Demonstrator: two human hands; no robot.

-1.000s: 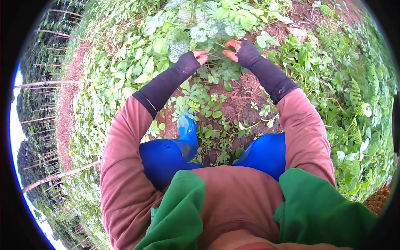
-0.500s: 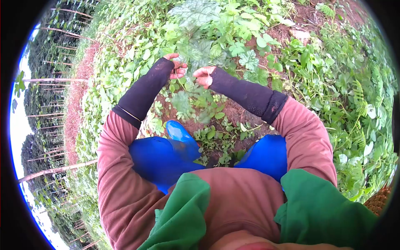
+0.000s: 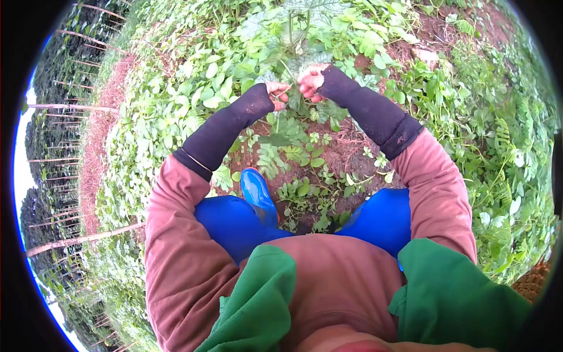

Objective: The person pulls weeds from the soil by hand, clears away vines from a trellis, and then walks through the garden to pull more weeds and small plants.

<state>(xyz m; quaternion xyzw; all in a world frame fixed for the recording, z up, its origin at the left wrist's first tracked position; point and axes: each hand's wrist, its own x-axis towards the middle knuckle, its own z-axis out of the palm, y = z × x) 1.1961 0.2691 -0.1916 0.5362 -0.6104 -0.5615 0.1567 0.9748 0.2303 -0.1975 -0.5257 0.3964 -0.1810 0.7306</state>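
So the left hand (image 3: 277,95) is angled inward, fingers bent beside a thin stem (image 3: 286,69) of the leafy plant (image 3: 298,41). Right hand (image 3: 312,82) is just beside it, fingers curled. Can't tell if either grip's clamped. Far right, brown woven thing (image 3: 532,283), contents hidden.

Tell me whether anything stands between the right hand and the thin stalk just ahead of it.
Nothing visible stands between the right hand and the thin stalk. Leaves spread around them; whether fingers touch the stalk, I can't tell.
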